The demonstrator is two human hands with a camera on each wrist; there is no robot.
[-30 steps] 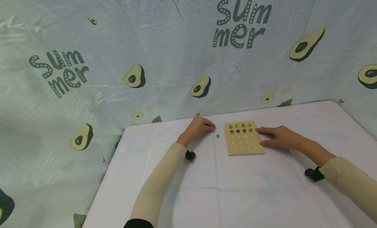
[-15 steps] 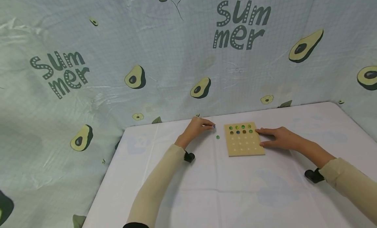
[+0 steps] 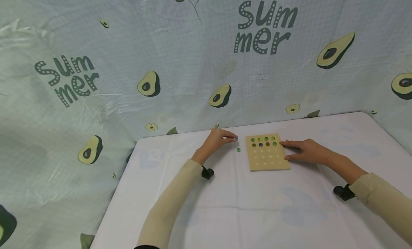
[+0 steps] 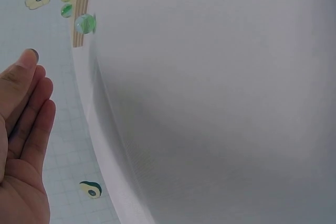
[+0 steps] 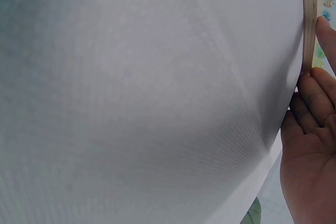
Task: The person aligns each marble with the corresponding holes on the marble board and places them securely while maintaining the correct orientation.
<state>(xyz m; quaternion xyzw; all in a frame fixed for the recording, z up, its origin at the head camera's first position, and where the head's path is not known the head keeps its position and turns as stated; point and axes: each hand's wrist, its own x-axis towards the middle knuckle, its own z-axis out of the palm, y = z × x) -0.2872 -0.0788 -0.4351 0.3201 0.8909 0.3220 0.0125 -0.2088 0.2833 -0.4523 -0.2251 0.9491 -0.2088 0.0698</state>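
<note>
My left hand (image 3: 216, 143) pinches a blue marble (image 3: 236, 138) at its fingertips, just left of a square wooden board (image 3: 267, 164). In the left wrist view only a dark sliver shows at that hand's thumb tip. A loose green marble (image 3: 238, 150) lies on the table between the hand and the board; the same green marble (image 4: 85, 23) shows beside the board's edge in the left wrist view. Marbles fill the board's two far rows, mostly green and brown with one blue; the nearer hollows hold none. My right hand (image 3: 307, 150) touches the board's right edge with extended fingers.
A white cloth covers the table (image 3: 225, 213). Behind and to the left hangs a pale curtain (image 3: 183, 63) printed with avocados and lettering. A black wrist camera (image 3: 207, 173) sits below the left wrist, another black camera (image 3: 343, 192) below the right.
My left hand has shifted slightly right toward the board, and the blue marble shows more clearly at its fingertips. The right hand and board stay in place.
</note>
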